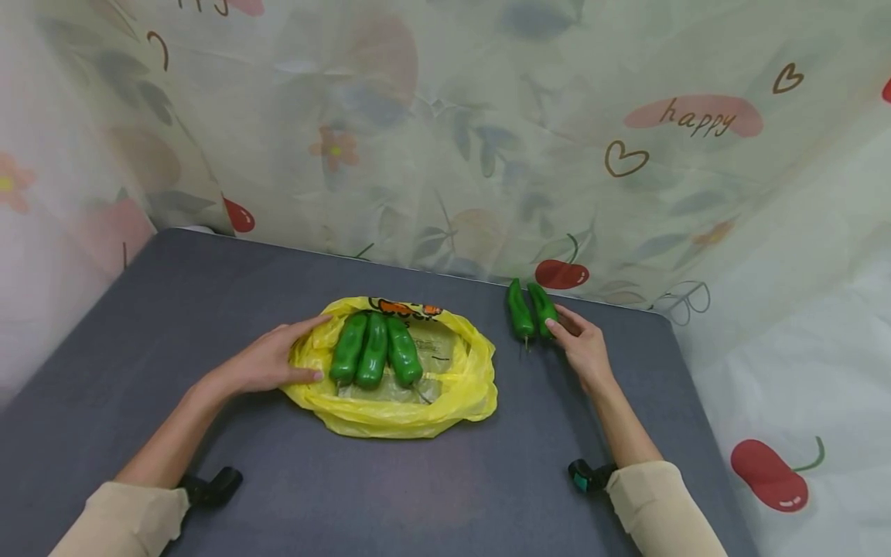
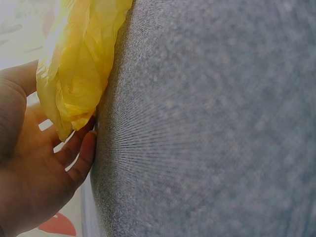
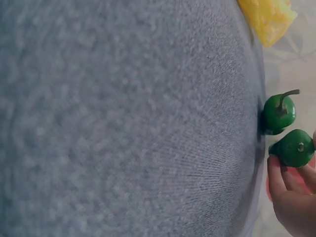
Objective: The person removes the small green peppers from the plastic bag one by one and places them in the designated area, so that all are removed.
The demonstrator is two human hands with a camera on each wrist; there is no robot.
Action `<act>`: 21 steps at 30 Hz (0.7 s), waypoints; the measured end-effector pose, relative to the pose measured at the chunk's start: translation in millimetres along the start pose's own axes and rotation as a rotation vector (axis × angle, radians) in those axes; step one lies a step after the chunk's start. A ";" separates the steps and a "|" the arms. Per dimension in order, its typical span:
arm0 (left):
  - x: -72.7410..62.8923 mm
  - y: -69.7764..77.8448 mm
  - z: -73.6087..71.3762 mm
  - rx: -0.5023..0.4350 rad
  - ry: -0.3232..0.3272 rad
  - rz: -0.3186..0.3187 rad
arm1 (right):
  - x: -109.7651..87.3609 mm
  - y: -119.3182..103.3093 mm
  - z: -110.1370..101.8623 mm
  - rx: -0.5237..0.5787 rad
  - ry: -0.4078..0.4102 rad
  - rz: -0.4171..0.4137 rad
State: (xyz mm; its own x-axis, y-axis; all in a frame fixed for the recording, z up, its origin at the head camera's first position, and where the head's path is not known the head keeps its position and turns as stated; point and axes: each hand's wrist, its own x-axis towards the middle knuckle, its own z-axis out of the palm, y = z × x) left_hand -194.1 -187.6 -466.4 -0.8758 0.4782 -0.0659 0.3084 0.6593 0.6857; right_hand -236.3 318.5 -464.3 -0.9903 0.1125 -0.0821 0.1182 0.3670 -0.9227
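A yellow plastic bag (image 1: pixel 473 387) lies with its mouth spread, and three green peppers (image 1: pixel 373 352) lie side by side in it. My left hand (image 1: pixel 278 360) rests at the bag's left side, thumb and fingers spread apart against the yellow film. The left wrist view shows relaxed fingers beside the bag (image 2: pixel 81 64), reaching down to the table. At the far right, my right hand (image 1: pixel 581 344) pinches a green pepper (image 1: pixel 541 305) between thumb and fingers. Just left of it lies another green pepper (image 1: pixel 518 309), its stem toward me.
The dark grey table (image 1: pixel 418 495) ends at a patterned curtain (image 1: pixel 431 155) behind the peppers. Another curtain (image 1: pixel 821 371) hangs along the right side. Black wrist cameras (image 1: pixel 216 487) sit by both cuffs.
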 end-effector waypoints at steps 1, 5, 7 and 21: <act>0.0 0.0 0.0 0.001 0.001 0.001 | 0.6 0.6 0.0 -0.006 0.000 0.002; -0.2 -0.1 0.2 0.006 0.004 0.005 | 2.5 2.8 0.4 -0.026 -0.001 0.010; -0.4 -0.3 0.4 0.009 0.005 0.005 | 3.3 3.8 0.9 -0.037 -0.004 0.014; -0.9 -0.4 -0.1 0.004 0.010 0.012 | 5.9 8.9 0.6 -0.054 -0.044 0.000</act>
State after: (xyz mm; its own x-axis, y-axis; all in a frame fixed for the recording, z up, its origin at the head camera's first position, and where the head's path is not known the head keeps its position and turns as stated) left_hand -193.5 -188.4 -466.5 -0.8756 0.4804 -0.0505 0.3203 0.6556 0.6838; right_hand -241.1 321.9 -473.2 -0.9924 0.0717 -0.0996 0.1205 0.4168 -0.9010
